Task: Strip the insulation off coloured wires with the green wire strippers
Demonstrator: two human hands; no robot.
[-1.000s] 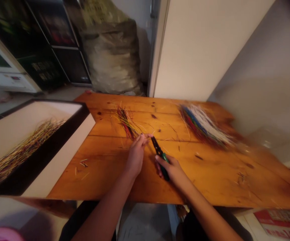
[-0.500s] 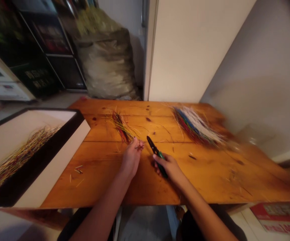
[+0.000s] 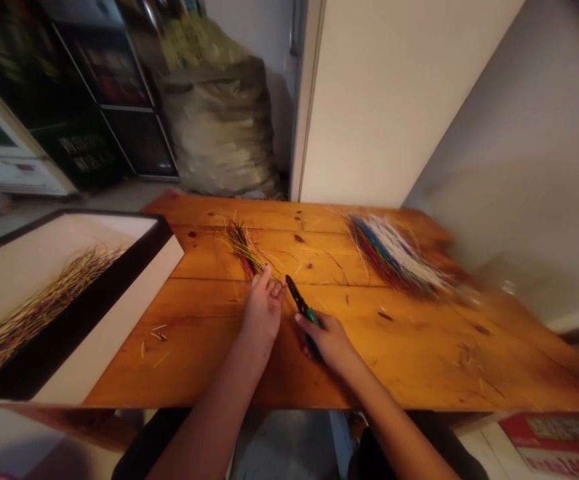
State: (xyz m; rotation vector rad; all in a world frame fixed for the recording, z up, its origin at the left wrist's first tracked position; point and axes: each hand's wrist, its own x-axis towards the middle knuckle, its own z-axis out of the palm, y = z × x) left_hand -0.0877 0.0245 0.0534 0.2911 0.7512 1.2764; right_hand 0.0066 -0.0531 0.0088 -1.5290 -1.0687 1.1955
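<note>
My right hand (image 3: 328, 339) is wrapped round wire strippers (image 3: 296, 293) with dark jaws and green-and-black handles. Their tip points up and left, right beside the fingertips of my left hand (image 3: 265, 305). Those left fingers are pinched on a thin wire, only a short bit of which shows. Just beyond my left hand lies a small loose bundle of red, yellow and black wires (image 3: 242, 245). Whether the jaws touch the wire I cannot tell.
A larger bundle of white, blue, green and red wires (image 3: 394, 253) lies at the right on the wooden table (image 3: 209, 360). At the left stands a white box with a black rim (image 3: 169, 233), holding many wires. Short scraps (image 3: 159, 333) lie near it. A big sack (image 3: 219, 127) stands behind.
My right hand has brought the wire strippers left, so their tip is now close against my left fingertips. My left hand stays pinched in nearly the same place. The view has shifted slightly.
</note>
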